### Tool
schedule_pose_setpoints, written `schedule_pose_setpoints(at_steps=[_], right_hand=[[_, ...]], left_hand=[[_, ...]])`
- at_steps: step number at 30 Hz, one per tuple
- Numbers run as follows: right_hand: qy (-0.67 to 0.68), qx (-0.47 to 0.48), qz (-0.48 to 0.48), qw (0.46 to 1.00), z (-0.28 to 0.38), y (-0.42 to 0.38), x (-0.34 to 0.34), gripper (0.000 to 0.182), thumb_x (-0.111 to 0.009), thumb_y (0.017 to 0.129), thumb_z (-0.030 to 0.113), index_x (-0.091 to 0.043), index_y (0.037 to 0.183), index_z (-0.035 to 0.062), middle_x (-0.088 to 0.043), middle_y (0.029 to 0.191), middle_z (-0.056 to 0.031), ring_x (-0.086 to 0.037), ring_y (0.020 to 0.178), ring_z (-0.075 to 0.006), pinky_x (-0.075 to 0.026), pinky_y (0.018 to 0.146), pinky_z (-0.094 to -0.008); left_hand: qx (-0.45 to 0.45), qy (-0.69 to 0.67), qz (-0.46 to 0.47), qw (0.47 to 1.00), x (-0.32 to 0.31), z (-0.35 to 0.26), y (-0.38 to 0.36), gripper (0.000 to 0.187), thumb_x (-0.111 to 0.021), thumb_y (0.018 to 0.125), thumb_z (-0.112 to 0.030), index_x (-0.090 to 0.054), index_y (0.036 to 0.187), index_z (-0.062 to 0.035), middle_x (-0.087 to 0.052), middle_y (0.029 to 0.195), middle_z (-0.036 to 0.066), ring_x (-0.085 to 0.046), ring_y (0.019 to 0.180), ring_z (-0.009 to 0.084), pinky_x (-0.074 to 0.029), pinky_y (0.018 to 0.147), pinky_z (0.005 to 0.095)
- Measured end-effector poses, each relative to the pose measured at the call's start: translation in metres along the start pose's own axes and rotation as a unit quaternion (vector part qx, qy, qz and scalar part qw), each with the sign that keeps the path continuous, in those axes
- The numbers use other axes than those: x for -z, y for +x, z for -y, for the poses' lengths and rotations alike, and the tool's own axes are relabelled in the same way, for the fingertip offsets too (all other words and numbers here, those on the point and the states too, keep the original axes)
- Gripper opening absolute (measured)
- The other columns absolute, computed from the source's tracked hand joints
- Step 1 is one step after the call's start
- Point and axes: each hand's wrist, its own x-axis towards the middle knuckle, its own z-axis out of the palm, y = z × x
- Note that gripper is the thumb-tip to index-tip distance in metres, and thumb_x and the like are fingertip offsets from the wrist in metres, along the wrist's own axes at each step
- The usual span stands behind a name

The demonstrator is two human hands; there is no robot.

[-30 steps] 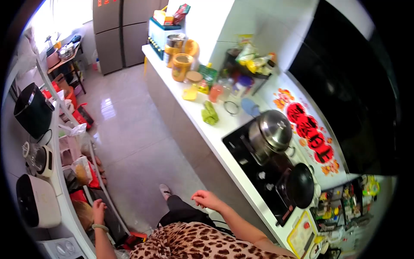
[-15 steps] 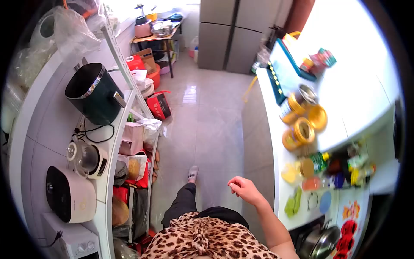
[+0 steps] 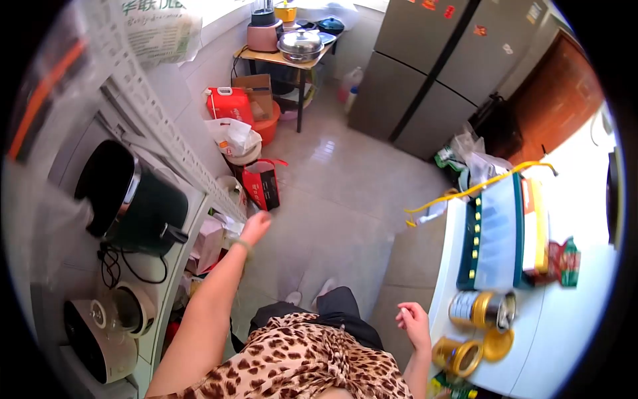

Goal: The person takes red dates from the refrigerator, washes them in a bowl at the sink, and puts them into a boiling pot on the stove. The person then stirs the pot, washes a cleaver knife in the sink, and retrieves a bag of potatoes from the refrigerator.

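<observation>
My left hand (image 3: 258,228) reaches forward over the floor beside the shelf, a bracelet (image 3: 244,246) on its wrist. Motion blurs its fingers; nearest to it stands a red and black bag (image 3: 262,186) on the floor. On the other side, my right hand (image 3: 413,319) hangs by the counter, its fingers loosely bent and slightly apart with nothing in them. Close to it on the counter are a yellow-labelled can (image 3: 473,309), an open jar (image 3: 458,357) and a gold lid (image 3: 498,344).
Left, a shelf bears a dark green air fryer (image 3: 149,209), a glass kettle (image 3: 126,309) and a white appliance (image 3: 100,342). Ahead are a small table (image 3: 302,64) with a steel pot (image 3: 300,45) and a grey fridge (image 3: 425,73). A teal-edged box (image 3: 495,229) sits on the right counter.
My view has moved forward along the aisle and turned, bringing the fridge and table closer. My left arm has come into view, stretched forward; my right hand now appears farther right, nearer the counter.
</observation>
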Motion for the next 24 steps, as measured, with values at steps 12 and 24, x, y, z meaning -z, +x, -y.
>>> schedule_pose_setpoints(at_steps=[12,24], right_hand=[[-0.1,0.075,0.023,0.992,0.16,0.361,0.127,0.014,-0.055,0.094,0.009,-0.062,0.101,-0.0002,-0.064,0.074,-0.0046,-0.059,0.062,-0.0086,-0.048,0.056,-0.0227],[-0.207,0.277,0.056,0.937,0.448,0.734,0.199,0.022,-0.059,0.089,0.019,-0.062,0.105,0.0043,-0.063,0.089,-0.008,-0.062,0.072,-0.0172,-0.051,0.066,-0.0321]], left_hand=[[0.072,0.143,0.074,0.984,-0.097,-0.015,0.137,0.029,-0.061,0.082,-0.03,-0.066,0.095,-0.0036,-0.068,0.091,0.018,-0.065,0.086,0.0358,-0.053,0.077,0.0442],[0.373,0.17,0.258,0.875,-0.174,-0.028,0.151,0.026,-0.062,0.081,-0.027,-0.069,0.093,-0.0043,-0.068,0.075,0.014,-0.067,0.074,0.0277,-0.054,0.07,0.0405]])
